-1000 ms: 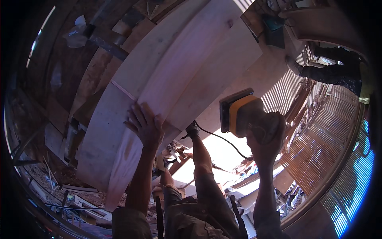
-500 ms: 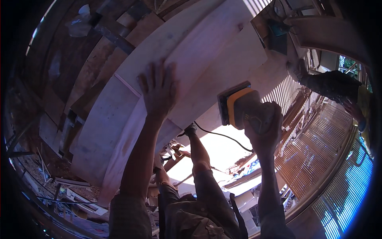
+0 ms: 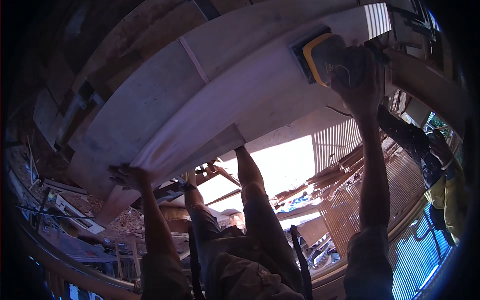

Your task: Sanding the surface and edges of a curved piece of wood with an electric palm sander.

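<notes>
A yellow-and-dark palm sander (image 3: 318, 56) sits with its flat pad against a long pale wooden panel (image 3: 265, 82), toward the far right end. My right hand (image 3: 361, 85) is wrapped round its body with the arm stretched out. At the panel's lower left end, my left hand (image 3: 131, 177) rests with fingers apart next to a smooth, raised wooden strip (image 3: 170, 132) that runs along the panel. A narrow crosspiece (image 3: 194, 60) lies across the panel's far side. How firmly the left fingers press is too dim to tell.
Another person's dark sleeve (image 3: 411, 142) and yellow garment (image 3: 442, 200) show at the right. Stacked boards (image 3: 350, 170) lie beyond bright sunlit ground. Slatted sheeting (image 3: 345, 215) stands at the right. Wood scraps (image 3: 120, 227) litter the lower left.
My right hand has carried the sander up and right along the panel. My left hand has moved down and left from the panel's middle to its end. The view has shifted too.
</notes>
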### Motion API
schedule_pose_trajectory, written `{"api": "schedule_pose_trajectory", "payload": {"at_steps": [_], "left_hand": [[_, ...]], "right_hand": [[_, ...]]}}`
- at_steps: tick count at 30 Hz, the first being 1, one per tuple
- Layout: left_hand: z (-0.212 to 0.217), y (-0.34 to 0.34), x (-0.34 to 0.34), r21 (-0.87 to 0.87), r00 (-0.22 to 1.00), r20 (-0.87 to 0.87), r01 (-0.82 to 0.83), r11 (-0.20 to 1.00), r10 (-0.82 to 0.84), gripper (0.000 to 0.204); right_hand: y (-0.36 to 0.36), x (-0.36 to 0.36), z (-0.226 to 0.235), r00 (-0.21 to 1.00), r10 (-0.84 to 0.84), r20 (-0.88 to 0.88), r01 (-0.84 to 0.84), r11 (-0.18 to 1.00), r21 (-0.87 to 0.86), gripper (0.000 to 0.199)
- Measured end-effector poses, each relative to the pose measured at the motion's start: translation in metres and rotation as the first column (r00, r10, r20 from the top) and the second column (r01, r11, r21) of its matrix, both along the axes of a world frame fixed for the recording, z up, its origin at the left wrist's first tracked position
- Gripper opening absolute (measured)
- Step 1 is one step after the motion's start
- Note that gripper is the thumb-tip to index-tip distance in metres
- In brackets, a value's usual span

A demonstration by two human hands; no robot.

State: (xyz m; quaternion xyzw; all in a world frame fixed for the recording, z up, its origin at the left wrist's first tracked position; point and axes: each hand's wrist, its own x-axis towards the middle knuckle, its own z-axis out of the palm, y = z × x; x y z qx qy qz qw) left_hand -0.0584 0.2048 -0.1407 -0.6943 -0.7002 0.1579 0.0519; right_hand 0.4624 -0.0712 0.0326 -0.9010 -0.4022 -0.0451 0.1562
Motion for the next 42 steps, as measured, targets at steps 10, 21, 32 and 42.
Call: {"api": "schedule_pose_trajectory", "payload": {"at_steps": [10,21,32,42], "left_hand": [[0.002,-0.002,0.006,0.054,0.937,0.337,-0.115,0.992,0.09,0.065],[0.008,-0.002,0.018,0.027,0.932,0.345,-0.131,0.991,0.114,0.069],[-0.007,0.0,-0.01,0.096,0.978,0.18,0.092,0.991,-0.109,0.066],[-0.025,0.003,-0.039,0.169,0.959,-0.015,0.281,0.945,-0.283,0.058]], "right_hand": [[0.047,-0.073,-0.008,0.999,-0.034,-0.035,0.029,0.991,-0.13,0.08],[0.046,-0.021,-0.014,0.991,-0.125,-0.042,0.121,0.989,-0.084,0.076],[0.076,-0.107,-0.016,0.971,-0.239,0.008,0.237,0.959,-0.158,0.082],[0.011,0.104,-0.014,0.961,-0.194,0.195,0.244,0.928,-0.283,0.032]]}}
